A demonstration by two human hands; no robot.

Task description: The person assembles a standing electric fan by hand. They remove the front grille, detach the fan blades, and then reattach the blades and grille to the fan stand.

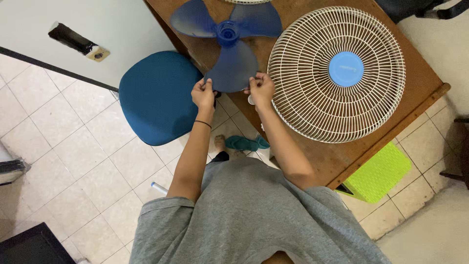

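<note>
A blue three-bladed fan blade [225,41] is seen lying on a brown wooden table [371,142], its nearest blade reaching over the table's near edge. That blade is gripped at its two lower corners: the left hand [203,94] is closed on the left corner, thumb on top and fingers curled beneath, and the right hand [261,89] is closed on the right corner in the same pinch. A thin black band is worn on the left wrist.

Just right of the blade, a round white wire fan guard [337,73] with a light blue centre disc is laid flat on the table, its rim close beside the right hand; whether they touch cannot be told. The edge of a second white guard [246,1] is glimpsed at the top of the view.

Below the left hand a blue padded chair seat [156,98] is placed against the table. A teal sandal [244,143] is worn on a foot on the tiled floor. A lime green plastic stool [378,173] is tucked under the table's right side.
</note>
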